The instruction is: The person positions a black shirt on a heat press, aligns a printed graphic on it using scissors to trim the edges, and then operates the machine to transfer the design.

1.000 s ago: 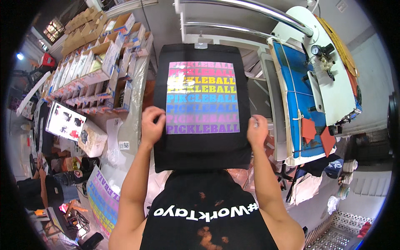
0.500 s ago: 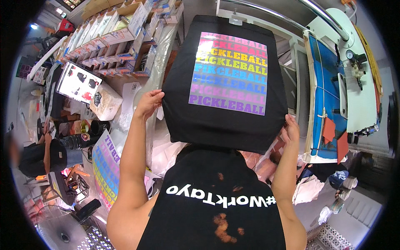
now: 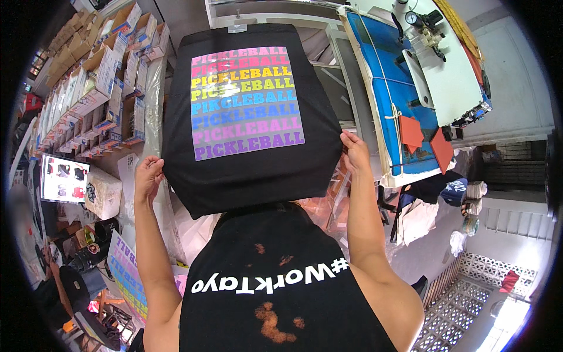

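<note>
Black fabric lies over a flat board under a small clear clamp, bearing a square sheet with rows of pink, yellow, blue and purple lettering. My left hand pinches the fabric's left edge at the lower corner, with its fingers curled. My right hand grips the right edge slightly higher up, thumb and fingers closed on it. The fabric's lower part stretches wide between both hands.
Left stand stacked cardboard boxes, a screen and rainbow printed sheets. A person's arm shows at the lower left. Right are a blue screen frame, white machine with gauge, and orange pads.
My hands have moved apart with the fabric's edges, so its lower part is spread wider than a second ago. The view shifted, sliding the board right in the picture, then back left.
</note>
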Motion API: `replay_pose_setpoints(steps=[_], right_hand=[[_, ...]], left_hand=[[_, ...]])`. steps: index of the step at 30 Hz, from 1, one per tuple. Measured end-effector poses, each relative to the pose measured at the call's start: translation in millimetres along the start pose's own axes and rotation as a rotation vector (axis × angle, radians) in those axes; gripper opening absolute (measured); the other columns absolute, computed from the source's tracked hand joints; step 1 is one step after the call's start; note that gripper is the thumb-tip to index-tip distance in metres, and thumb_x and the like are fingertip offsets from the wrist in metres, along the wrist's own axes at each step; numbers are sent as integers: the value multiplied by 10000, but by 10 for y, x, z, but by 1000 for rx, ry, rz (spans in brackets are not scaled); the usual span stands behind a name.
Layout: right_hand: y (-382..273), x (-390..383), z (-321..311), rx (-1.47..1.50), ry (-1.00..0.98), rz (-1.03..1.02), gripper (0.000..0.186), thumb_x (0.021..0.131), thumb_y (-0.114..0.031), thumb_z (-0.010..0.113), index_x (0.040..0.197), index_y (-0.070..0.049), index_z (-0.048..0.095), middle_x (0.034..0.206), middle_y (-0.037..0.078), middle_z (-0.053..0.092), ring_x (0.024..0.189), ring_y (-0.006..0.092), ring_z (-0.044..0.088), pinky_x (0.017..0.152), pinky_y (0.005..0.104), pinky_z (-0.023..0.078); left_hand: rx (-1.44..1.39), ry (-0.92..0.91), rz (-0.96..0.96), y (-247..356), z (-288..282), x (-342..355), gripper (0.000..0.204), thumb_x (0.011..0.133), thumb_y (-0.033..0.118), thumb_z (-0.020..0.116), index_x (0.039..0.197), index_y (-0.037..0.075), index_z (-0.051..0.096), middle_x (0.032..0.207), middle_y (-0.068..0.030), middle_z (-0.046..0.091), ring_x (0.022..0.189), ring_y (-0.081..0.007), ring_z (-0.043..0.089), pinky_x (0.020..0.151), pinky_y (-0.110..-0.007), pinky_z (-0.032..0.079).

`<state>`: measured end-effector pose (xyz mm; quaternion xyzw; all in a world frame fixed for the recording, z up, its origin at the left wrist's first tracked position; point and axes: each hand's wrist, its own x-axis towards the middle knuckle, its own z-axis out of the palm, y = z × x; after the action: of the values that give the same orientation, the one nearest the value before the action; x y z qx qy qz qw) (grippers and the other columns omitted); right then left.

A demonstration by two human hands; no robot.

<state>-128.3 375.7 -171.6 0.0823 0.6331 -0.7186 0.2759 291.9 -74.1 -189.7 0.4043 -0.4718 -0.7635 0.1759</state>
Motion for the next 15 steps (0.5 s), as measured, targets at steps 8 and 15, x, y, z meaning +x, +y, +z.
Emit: replay_pose_setpoints(steps=[8,15], right_hand=[[113,28,51,-459,87,-193,213,915,-53,681,1118,11,698,1019,121,714,871,241,682,810,342,551],[-1029,-793,239,-1126,320,-1474,119,831,-29,717,950,-28,718,988,140,706,918,312,663,831,406,533]], left_hand=[[439,154,255,-105,24,62,203,896,61,716,1082,37,636,984,-83,695,872,-198,670,782,-325,531],[1076,123,1092,-3,1243,-376,175,840,74,720,1013,48,714,1116,-110,682,1115,-312,617,1028,-457,449]])
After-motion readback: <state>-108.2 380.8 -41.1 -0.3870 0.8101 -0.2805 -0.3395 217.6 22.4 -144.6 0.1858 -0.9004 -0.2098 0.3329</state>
